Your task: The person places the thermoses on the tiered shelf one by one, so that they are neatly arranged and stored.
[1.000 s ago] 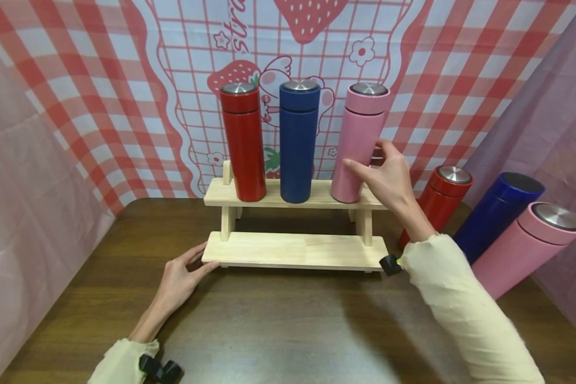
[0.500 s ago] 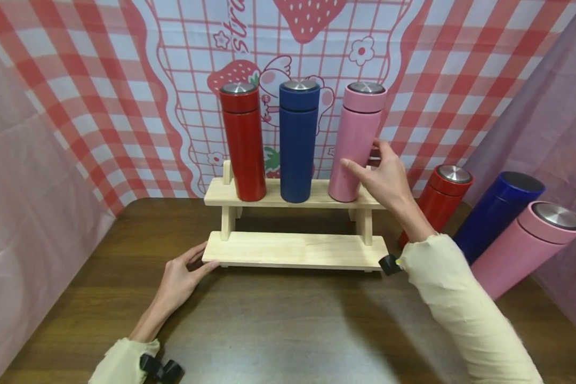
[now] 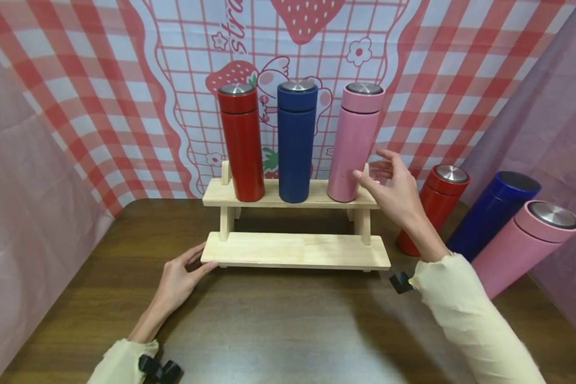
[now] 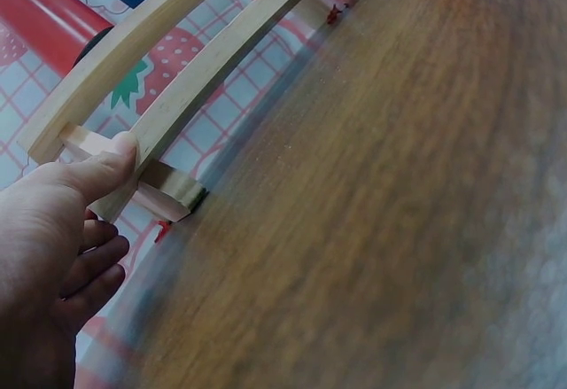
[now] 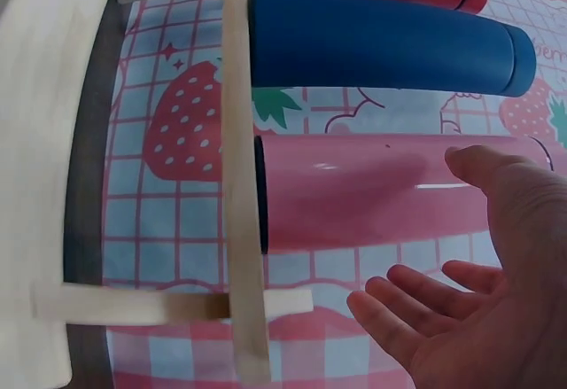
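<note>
A two-tier wooden stand [image 3: 295,249] holds three upright thermos bottles on its upper shelf: a red bottle [image 3: 242,152], a blue bottle [image 3: 295,152] and a pink bottle [image 3: 352,152] from left to right. At the left end of the lower shelf, my left hand [image 3: 180,276] pinches the board, its thumb [image 4: 113,160] lying on the wood and the other fingers partly hidden. My right hand [image 3: 396,194] is beside the pink bottle, fingers spread and holding nothing. In the right wrist view, the right thumb overlaps that bottle while the other fingers [image 5: 416,305] stay apart from it.
To the right of the stand, another red bottle [image 3: 437,205], a glossy dark blue bottle [image 3: 492,213] and a second pink bottle [image 3: 523,250] stand close together on the brown table [image 3: 278,325]. A checked strawberry-print cloth [image 3: 110,96] hangs close behind the stand.
The pink bottle on the shelf has shifted slightly left. My right hand has let go of it and drawn back right and down. The left hand keeps its hold on the stand.
</note>
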### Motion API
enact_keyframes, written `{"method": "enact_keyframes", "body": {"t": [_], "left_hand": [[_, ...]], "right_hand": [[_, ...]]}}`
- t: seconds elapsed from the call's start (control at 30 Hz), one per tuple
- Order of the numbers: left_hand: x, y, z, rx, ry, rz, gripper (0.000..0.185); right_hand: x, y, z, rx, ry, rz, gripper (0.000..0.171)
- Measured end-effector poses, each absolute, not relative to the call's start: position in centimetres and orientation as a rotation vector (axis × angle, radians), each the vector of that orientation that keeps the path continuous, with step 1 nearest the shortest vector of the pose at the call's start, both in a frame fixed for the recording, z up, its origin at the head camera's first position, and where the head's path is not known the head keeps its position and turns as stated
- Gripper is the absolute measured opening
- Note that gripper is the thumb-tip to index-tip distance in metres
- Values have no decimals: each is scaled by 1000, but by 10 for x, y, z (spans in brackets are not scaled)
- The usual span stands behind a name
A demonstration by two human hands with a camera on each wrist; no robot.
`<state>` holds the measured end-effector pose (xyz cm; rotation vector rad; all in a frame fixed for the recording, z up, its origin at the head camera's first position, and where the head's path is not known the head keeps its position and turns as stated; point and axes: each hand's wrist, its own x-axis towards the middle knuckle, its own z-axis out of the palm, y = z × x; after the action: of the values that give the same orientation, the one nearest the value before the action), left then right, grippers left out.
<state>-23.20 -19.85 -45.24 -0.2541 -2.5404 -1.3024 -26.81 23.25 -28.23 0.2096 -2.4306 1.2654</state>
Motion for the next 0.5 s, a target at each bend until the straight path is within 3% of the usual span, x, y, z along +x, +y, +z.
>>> {"method": "enact_keyframes", "body": {"t": [0.27, 0.5], "left_hand": [[-232, -198, -453, -269, -2533, -1295, 61], [-233, -199, -454, -266, -2535, -1279, 60]], "right_hand": [[-233, 258, -304, 193, -2363, 1197, 67], [-205, 279, -323, 151, -2339, 1144, 65]]}}
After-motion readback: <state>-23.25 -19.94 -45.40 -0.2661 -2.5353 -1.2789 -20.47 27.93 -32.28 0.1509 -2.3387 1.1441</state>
